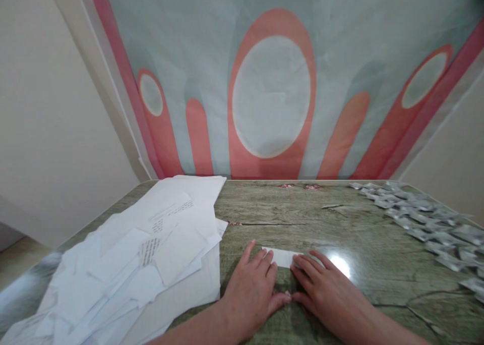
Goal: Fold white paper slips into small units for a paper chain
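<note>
A small white piece of paper [282, 258] with faint crease lines lies flat on the table in front of me. My left hand [252, 287] rests on its left end, fingers stretched out and pressing down. On the right end lie the fingertips of my right hand [324, 287], also spread and flat. Both thumbs point inward below the paper, their tips almost meeting over the table. The ends of the paper are partly hidden under my fingers.
A large loose pile of white paper sheets and scraps [181, 251], some printed, covers the table's left side. Several folded grey-white paper pieces [412, 219] lie in rows at the right. The wood-grain table [264, 204] meets a grey and coral patterned backdrop [215, 57].
</note>
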